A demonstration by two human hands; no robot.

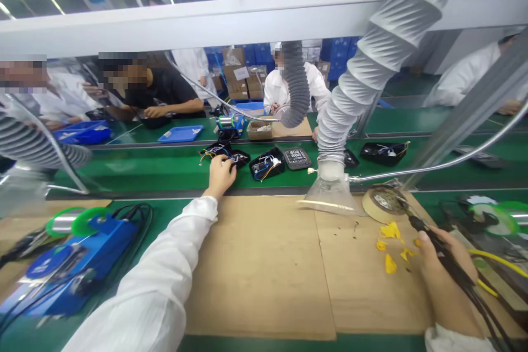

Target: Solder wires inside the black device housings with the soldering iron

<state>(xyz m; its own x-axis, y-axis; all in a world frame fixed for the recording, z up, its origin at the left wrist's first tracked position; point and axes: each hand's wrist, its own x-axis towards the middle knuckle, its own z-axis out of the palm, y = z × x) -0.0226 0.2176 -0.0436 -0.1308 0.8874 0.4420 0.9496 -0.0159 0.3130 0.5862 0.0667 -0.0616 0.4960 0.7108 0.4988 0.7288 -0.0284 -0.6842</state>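
My left hand is stretched forward to the green belt, its fingers curled on the edge of a black plastic housing with wires inside; the fingertips are partly hidden. Just right of it lie another open black housing with coloured wires and a grey display unit. In my right hand is a soldering iron, its black handle gripped and its cable trailing down. The iron's front end points at a round tin with a dark, dirty inside. Several yellow scraps lie near that hand on the cardboard.
A cardboard sheet covers the bench before me. Above it hangs a fume hood on a white flexible duct. A blue solder feeder stands left. Co-workers sit across the belt; another black housing lies farther right.
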